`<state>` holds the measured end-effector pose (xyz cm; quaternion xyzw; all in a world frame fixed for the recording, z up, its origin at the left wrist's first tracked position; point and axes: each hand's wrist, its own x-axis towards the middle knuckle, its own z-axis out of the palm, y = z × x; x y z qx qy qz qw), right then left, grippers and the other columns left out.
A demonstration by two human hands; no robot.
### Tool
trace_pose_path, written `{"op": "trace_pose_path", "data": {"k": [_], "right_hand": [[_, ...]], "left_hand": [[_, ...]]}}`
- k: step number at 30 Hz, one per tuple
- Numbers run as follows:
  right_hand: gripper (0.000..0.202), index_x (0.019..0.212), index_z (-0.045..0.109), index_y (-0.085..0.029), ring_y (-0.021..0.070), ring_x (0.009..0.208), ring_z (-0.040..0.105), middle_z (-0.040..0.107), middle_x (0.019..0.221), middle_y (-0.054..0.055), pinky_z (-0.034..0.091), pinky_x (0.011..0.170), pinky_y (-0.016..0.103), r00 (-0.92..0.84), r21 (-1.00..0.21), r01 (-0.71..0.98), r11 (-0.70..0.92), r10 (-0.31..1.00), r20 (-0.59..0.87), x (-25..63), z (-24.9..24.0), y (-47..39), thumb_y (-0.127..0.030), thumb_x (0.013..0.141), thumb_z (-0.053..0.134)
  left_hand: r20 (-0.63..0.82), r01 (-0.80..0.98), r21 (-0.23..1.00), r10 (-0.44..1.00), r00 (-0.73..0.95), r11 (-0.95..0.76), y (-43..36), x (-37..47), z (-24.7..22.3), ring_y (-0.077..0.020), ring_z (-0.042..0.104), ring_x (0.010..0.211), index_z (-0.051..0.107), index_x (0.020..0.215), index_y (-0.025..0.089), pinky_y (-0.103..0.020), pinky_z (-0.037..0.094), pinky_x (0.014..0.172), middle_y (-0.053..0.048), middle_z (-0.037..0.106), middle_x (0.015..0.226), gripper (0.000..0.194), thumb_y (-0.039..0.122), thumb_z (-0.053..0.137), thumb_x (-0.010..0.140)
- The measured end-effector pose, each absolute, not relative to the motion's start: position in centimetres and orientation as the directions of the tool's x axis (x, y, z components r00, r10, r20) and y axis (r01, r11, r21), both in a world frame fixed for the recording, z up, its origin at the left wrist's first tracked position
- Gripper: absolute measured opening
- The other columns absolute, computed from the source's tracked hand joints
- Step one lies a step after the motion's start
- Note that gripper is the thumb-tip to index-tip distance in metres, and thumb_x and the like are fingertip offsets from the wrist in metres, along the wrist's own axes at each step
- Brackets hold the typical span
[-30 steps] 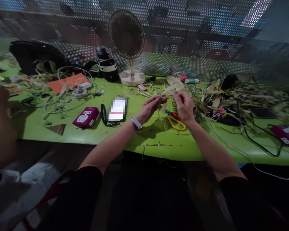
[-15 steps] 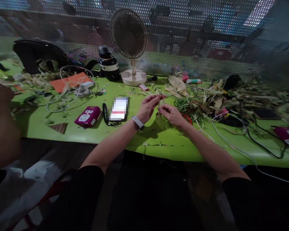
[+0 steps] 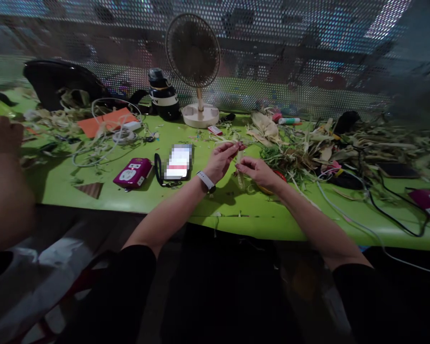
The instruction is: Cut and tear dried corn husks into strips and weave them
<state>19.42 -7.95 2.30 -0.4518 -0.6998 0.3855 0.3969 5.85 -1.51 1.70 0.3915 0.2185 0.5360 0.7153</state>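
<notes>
My left hand (image 3: 219, 161), with a pale watch band at the wrist, pinches the top of a thin pale strip of dried husk (image 3: 241, 180). The strip hangs down over the green table. Close on its right, my right hand (image 3: 258, 172) has thumb and finger pressed together against the strip, below the left fingertips. What lies exactly between the fingertips is too small to make out. A heap of dry husks and green fibres (image 3: 301, 148) lies just beyond my right hand. A round red-rimmed thing (image 3: 280, 176) is partly hidden behind that hand.
On the green table (image 3: 165, 203) are a phone (image 3: 179, 161), a purple device (image 3: 133, 173), a white fan (image 3: 200, 115) and a dark bottle (image 3: 164, 98). Orange paper (image 3: 107, 122) and cables lie left; more cables cross at right. Another person's arm (image 3: 5, 186) is at far left.
The view has shifted slightly. The lower part of the pale strip shows more clearly below my right fingertips. Both hands stay close together in nearly the same place.
</notes>
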Motion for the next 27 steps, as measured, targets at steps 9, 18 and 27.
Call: {"op": "trace_pose_path", "data": {"k": [9,18,27], "right_hand": [[0.026,0.075,0.063,-0.020,0.0175,0.083,0.056,0.063,0.082,0.003,0.044,0.081,0.032,0.103,-0.751,0.477,0.457,0.820,0.563,22.4,4.4,-7.2,-0.039,0.088,0.050],[0.049,0.065,0.051,-0.020,0.0113,0.058,0.044,0.048,0.060,-0.002,0.039,0.058,0.026,0.027,-0.979,0.148,0.140,0.989,0.145,21.0,3.2,-6.6,-0.067,0.078,0.059],[0.037,0.067,0.059,-0.018,0.0084,0.054,0.044,0.055,0.060,-0.003,0.036,0.052,0.024,0.060,-0.993,0.031,0.118,0.991,0.119,20.3,3.1,-6.7,-0.050,0.060,0.078]], "left_hand": [[0.081,-0.259,0.957,0.741,0.666,0.128,-2.5,5.0,2.3,-0.0057,0.053,0.054,0.055,0.075,0.016,-0.021,0.046,0.055,0.002,0.063,0.072,0.017,0.025,0.069,0.071],[0.065,-0.172,0.979,0.626,0.777,0.111,-2.8,4.8,2.5,-0.0031,0.037,0.041,0.057,0.075,0.015,-0.017,0.024,0.039,0.006,0.046,0.052,0.016,0.028,0.068,0.074],[0.120,-0.068,0.992,0.585,0.802,-0.110,-2.8,5.0,2.1,-0.0021,0.037,0.042,0.061,0.074,0.013,-0.017,0.026,0.042,0.006,0.049,0.052,0.031,0.042,0.070,0.080]]}}
